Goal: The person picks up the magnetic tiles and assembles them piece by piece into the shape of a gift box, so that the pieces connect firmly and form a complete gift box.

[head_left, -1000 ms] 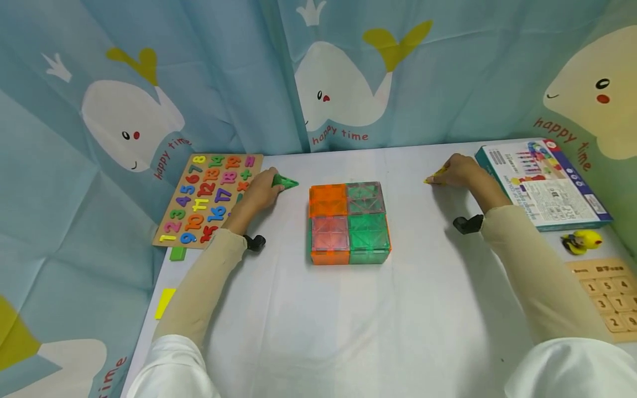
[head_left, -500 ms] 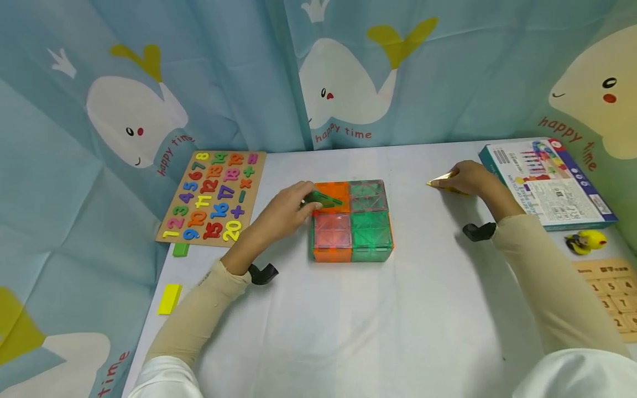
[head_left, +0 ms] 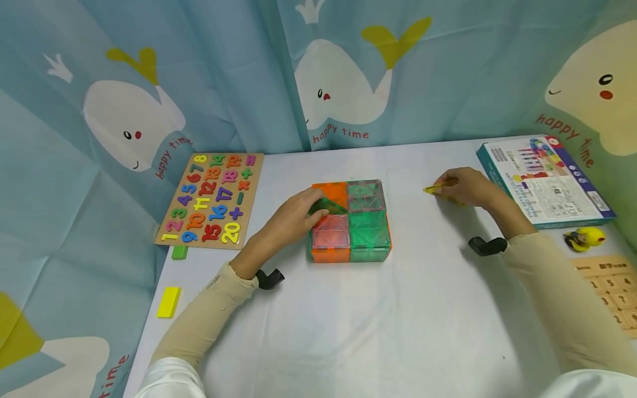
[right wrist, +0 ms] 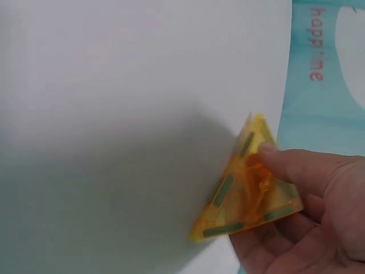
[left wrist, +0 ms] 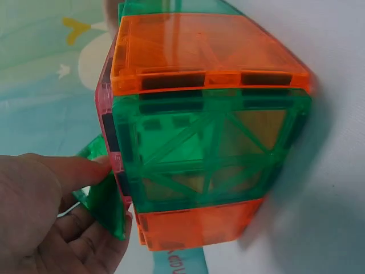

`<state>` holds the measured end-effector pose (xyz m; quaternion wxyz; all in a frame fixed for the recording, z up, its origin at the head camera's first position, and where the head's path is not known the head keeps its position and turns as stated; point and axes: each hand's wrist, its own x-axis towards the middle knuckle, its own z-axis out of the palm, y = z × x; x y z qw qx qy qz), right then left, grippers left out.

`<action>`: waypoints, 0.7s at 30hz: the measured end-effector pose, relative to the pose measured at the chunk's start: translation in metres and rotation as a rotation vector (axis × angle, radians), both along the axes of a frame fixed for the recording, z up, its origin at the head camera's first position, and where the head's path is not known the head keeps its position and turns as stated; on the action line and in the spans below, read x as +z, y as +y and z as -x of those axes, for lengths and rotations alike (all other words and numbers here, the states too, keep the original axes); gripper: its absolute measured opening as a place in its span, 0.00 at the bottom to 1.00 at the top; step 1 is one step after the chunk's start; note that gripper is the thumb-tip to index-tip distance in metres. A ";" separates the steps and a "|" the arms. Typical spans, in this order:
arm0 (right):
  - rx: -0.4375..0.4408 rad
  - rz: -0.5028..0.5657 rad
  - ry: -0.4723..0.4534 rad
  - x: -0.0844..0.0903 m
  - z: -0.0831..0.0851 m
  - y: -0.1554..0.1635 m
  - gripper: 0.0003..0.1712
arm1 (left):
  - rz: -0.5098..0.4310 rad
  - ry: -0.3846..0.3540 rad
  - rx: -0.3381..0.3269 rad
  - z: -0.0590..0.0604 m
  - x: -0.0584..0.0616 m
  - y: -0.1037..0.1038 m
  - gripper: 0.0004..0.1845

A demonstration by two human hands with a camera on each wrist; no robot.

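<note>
A low block of translucent magnetic tiles (head_left: 369, 230), orange, green, pink and greyish, sits mid-table. Over its left half, my left hand (head_left: 291, 216) pinches a green triangular magnetic tile (left wrist: 105, 202) between thumb and fingers. In the left wrist view that triangle is up against the block's pink top edge; whether it rests there I cannot tell. Well to the right of the block, my right hand (head_left: 470, 187) grips a yellow triangular magnetic tile (right wrist: 231, 214), perhaps more than one layered. Its fingers are partly hidden behind the yellow piece.
A number board (head_left: 199, 221) lies back left, with a green block (head_left: 179, 252) and a yellow block (head_left: 169, 302) nearer me. At right are a boxed toy set (head_left: 552, 182), a yellow duck figure (head_left: 584, 239) and a wooden number board (head_left: 609, 284). A whale-print curtain (head_left: 239, 83) hangs behind.
My left hand has carried the green triangle rightward from beside the number board to over the block, then slightly nearer me. My right hand has shifted slightly toward me, still holding the yellow triangle.
</note>
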<state>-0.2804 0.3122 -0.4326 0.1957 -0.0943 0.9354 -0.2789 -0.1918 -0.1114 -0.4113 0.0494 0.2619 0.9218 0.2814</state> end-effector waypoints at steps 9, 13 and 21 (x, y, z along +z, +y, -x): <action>0.032 0.115 0.223 0.030 -0.028 -0.042 0.11 | -0.019 -0.004 0.042 -0.003 -0.005 -0.010 0.15; 0.094 0.170 0.304 0.047 -0.046 -0.071 0.07 | -0.036 0.011 0.045 -0.004 -0.007 -0.014 0.15; 0.362 0.163 0.468 0.055 -0.072 -0.126 0.09 | -0.034 0.002 0.055 -0.004 -0.009 -0.014 0.16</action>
